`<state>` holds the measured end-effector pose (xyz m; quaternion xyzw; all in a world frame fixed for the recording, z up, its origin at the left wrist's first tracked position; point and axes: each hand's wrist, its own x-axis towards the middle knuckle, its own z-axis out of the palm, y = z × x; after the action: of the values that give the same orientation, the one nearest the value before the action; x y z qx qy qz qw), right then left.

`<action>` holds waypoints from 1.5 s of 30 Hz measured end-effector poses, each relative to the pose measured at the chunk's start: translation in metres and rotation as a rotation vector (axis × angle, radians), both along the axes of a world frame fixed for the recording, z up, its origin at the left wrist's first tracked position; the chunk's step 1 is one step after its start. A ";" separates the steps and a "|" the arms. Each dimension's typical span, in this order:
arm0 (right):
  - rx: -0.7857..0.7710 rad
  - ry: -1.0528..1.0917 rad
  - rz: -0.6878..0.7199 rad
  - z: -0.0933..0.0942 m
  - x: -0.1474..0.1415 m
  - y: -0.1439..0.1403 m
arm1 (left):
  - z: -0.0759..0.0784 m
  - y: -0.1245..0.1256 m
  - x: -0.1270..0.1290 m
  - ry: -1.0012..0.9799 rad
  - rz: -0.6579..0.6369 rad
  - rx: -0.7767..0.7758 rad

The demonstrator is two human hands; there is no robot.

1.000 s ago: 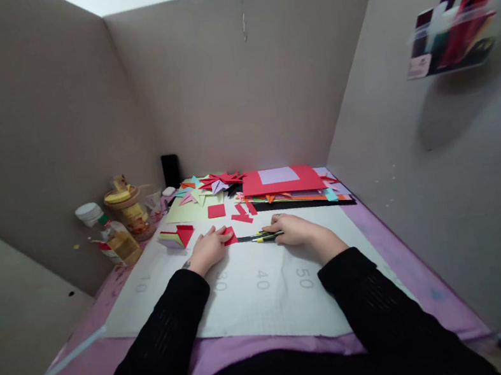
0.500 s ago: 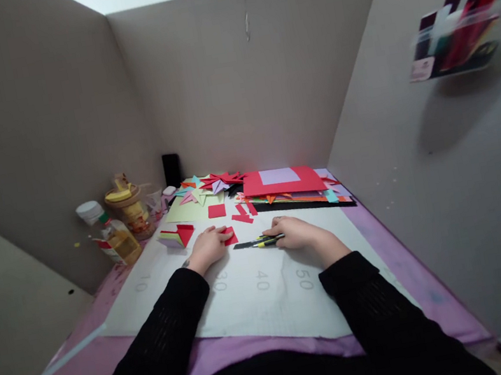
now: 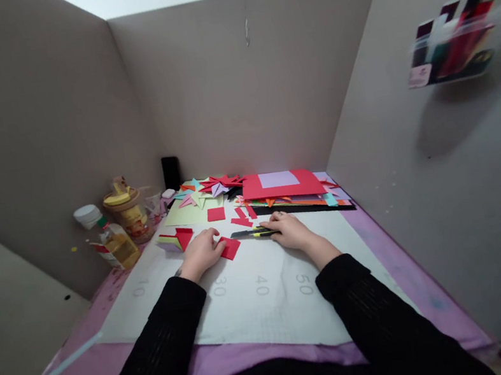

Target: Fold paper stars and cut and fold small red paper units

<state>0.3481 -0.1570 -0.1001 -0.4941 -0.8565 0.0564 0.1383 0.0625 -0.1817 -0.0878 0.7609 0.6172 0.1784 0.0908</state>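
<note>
My left hand [image 3: 202, 254], fingers curled, has its thumb at the edge of a small red paper square [image 3: 231, 249] on the white numbered mat [image 3: 263, 314]. My right hand [image 3: 290, 232] has its fingertips on the end of a black and yellow-green craft knife [image 3: 255, 233]. The knife lies low over the mat, its dark blade pointing left toward the paper. Another red paper square [image 3: 216, 214] and several red paper strips [image 3: 243, 220] lie just beyond. Left of my left hand stands a folded red and green paper piece [image 3: 176, 239].
Behind are folded paper stars [image 3: 220, 183] and a stack of coloured paper with a red sheet [image 3: 251, 190] on top. A glue bottle [image 3: 117, 243], a lidded cup [image 3: 131, 212] and a black phone [image 3: 172, 173] stand along the left. Grey partitions enclose the table.
The small red square has turned and shows more, as my left hand shifted left and down. My right hand and the craft knife moved slightly up and away. The view has tilted a little.
</note>
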 end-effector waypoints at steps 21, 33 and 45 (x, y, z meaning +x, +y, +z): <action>0.026 -0.026 0.030 -0.006 -0.011 0.006 | 0.001 -0.003 0.006 -0.051 -0.181 -0.149; -0.079 0.018 0.078 -0.006 -0.005 0.003 | -0.002 -0.002 0.006 -0.034 -0.154 -0.135; 0.031 -0.122 0.087 -0.004 -0.007 0.012 | -0.010 0.006 0.004 -0.044 -0.149 -0.175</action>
<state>0.3408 -0.1451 -0.1044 -0.4568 -0.8847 0.0189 0.0910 0.0670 -0.1760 -0.0975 0.7899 0.5698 0.1334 0.1835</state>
